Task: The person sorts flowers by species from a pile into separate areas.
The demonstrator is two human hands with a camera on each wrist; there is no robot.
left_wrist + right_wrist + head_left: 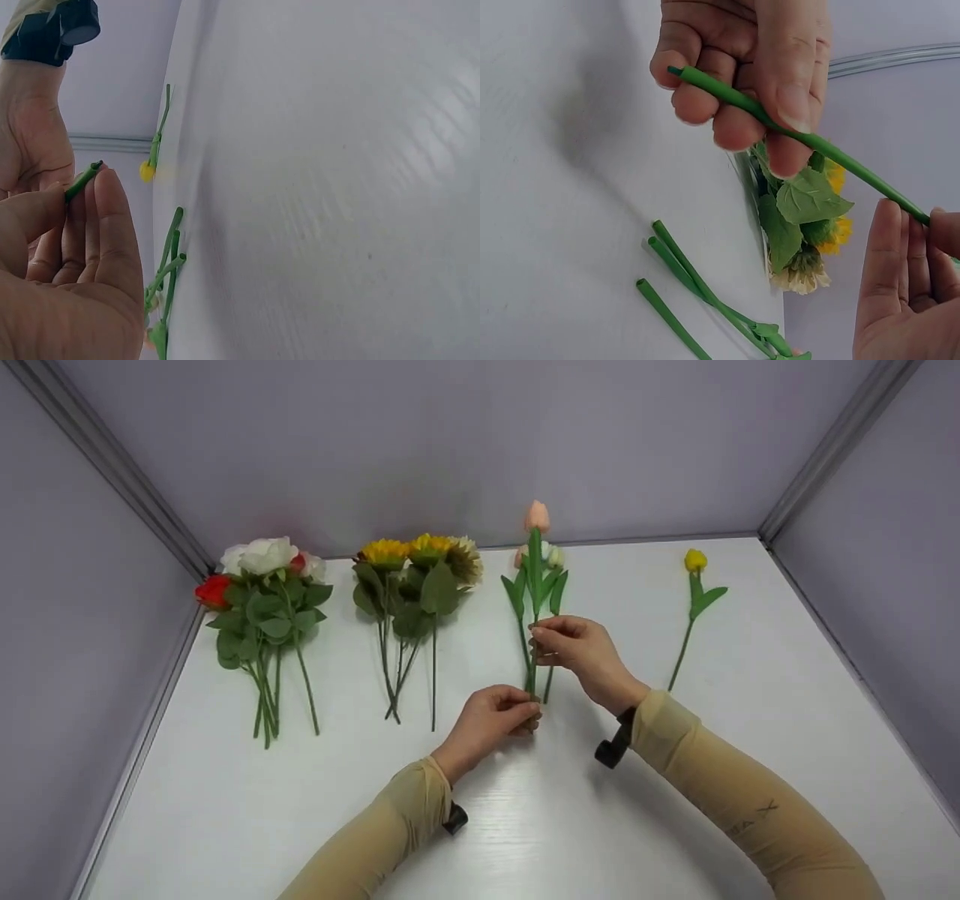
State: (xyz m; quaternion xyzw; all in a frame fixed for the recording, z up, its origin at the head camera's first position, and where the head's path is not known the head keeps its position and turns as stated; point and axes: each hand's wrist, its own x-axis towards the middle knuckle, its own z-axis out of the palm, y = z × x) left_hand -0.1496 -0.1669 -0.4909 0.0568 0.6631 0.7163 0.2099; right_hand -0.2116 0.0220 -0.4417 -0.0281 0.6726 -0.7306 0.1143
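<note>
A pink tulip [536, 517] is held upright above the table by both hands. My left hand [491, 724] pinches the lower part of its stem between thumb and fingers. Higher up, just under the leaves, my right hand [589, 656] pinches the same stem. The cut end of the green stem [847, 161] pokes out past the left fingers in the right wrist view. Behind the held flower lie several more tulips [555, 556], pink and whitish, partly hidden by it and the right hand. Their stem ends [178, 217] show in the left wrist view.
A single yellow tulip [696, 560] lies on the white table [772, 660] to the right. Sunflowers [385, 553] with dark leaves lie left of centre. Farther left is a bunch of white and red roses [266, 556]. Grey walls [465, 442] enclose the table's back and sides.
</note>
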